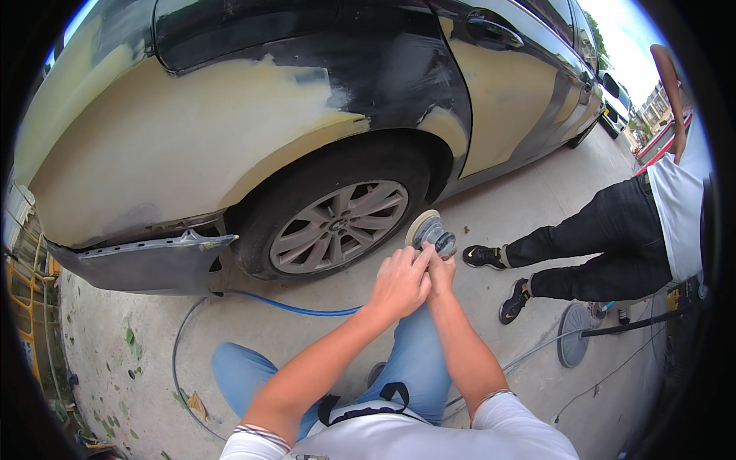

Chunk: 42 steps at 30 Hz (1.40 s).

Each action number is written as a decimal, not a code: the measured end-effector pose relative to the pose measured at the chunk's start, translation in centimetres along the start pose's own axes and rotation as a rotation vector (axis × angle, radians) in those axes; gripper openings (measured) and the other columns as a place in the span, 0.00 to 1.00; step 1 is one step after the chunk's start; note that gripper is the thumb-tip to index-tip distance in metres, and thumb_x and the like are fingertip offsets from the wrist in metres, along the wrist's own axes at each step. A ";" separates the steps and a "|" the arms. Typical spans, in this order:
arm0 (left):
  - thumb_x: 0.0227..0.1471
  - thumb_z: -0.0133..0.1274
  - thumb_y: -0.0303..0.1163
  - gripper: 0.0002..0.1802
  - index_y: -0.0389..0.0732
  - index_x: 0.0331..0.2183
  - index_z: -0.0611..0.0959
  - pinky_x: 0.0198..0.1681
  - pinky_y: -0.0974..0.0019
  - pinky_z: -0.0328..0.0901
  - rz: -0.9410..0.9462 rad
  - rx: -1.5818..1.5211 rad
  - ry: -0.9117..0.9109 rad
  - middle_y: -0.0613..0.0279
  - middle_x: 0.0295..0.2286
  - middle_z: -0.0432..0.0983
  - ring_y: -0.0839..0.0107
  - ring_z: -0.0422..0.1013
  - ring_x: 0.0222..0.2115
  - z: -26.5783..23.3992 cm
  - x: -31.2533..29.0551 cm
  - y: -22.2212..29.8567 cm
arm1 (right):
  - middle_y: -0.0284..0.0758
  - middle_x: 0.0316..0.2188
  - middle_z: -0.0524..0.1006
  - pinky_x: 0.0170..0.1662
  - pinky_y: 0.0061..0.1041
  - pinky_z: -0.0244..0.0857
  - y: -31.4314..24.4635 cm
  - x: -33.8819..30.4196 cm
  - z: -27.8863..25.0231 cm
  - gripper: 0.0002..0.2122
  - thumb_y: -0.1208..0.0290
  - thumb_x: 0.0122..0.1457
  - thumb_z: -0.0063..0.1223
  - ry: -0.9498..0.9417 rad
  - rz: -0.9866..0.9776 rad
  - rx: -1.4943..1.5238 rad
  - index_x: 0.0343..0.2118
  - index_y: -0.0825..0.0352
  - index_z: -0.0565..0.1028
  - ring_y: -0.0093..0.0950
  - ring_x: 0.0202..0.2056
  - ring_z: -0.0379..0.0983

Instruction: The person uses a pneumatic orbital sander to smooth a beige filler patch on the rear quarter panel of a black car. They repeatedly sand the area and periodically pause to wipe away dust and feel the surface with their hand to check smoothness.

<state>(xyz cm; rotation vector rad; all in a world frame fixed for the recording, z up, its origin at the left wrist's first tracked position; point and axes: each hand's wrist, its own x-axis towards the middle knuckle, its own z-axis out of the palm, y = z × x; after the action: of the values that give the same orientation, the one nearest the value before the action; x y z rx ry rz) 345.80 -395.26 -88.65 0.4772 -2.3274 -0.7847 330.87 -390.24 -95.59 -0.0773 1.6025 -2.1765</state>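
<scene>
A: Where do we have our hands at this moment?
B: We have them together in front of us. Our right hand (442, 276) is closed around the lower part of a small sander (438, 236). Our left hand (400, 281) touches the right one, with its fingers near the tool; we cannot tell if it also grips.
A: And how does the sander stand?
B: It is tilted, and its pale round pad (418, 225) looks toward the car wheel (339, 225). We see it just beside the tyre, above our blue jeans (418, 345).
A: What do we find around the wheel?
B: A black car (406, 73), with large cream patches (184, 130) over its side. Low behind the wheel there is a dark bumper part (138, 266). A blue hose (287, 306) lies on the concrete floor (261, 330).
A: Are we alone?
B: No, to our right another person in dark trousers (609, 224) is standing, near a round grey base (573, 335). Far to our left, some leaves (130, 337) are scattered.
</scene>
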 end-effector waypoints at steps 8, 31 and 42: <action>0.52 0.69 0.43 0.36 0.44 0.61 0.80 0.49 0.52 0.67 0.140 0.088 -0.086 0.55 0.45 0.77 0.54 0.74 0.46 -6.1 -2.8 -2.2 | 0.35 0.40 0.83 0.41 0.33 0.81 -2.4 -3.0 0.4 0.15 0.75 0.64 0.68 -0.036 0.116 0.067 0.51 0.66 0.76 0.32 0.38 0.85; 0.66 0.61 0.46 0.20 0.37 0.34 0.81 0.31 0.55 0.67 -0.469 -0.335 -0.153 0.63 0.22 0.71 0.61 0.71 0.24 -8.2 -10.7 -6.0 | 0.38 0.42 0.80 0.59 0.44 0.76 -13.3 -2.5 5.8 0.13 0.67 0.68 0.64 -0.352 -0.072 0.243 0.48 0.70 0.77 0.38 0.47 0.82; 0.70 0.56 0.43 0.17 0.38 0.41 0.73 0.31 0.38 0.65 -0.335 -0.300 -0.045 0.41 0.24 0.78 0.34 0.76 0.29 -6.5 -5.1 -0.6 | 0.42 0.52 0.78 0.54 0.36 0.81 -10.6 -11.1 9.9 0.22 0.83 0.65 0.63 -0.517 -0.231 0.062 0.59 0.70 0.68 0.33 0.51 0.81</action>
<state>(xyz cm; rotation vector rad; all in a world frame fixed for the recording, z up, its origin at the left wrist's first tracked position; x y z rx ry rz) 353.93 -395.79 -87.26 0.7294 -2.1440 -1.2914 340.59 -392.51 -80.27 -0.7730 1.2758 -2.1302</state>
